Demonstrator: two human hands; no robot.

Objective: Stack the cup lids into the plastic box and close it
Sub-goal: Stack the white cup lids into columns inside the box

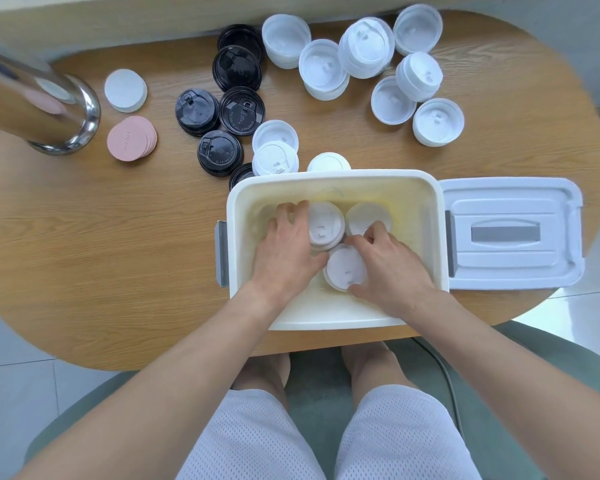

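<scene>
I am partway through the filling: three white lid stacks sit inside the plastic box point(336, 251) at the bench's point(118, 254) near edge. My left hand point(288, 251) curls its grip round the stack at ten o'clock point(326, 225); my right hand point(390, 263) clamps the near stack point(346, 266). Next, I judge, comes seating them snugly, then fetching the black lids point(222, 116) at eleven o'clock. The box cover point(510, 233) waits at three o'clock.

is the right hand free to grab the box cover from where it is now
Probably not at once: the right hand grips a stack of white lids inside the box. The cover lies just right of the box, nothing on it.
</scene>
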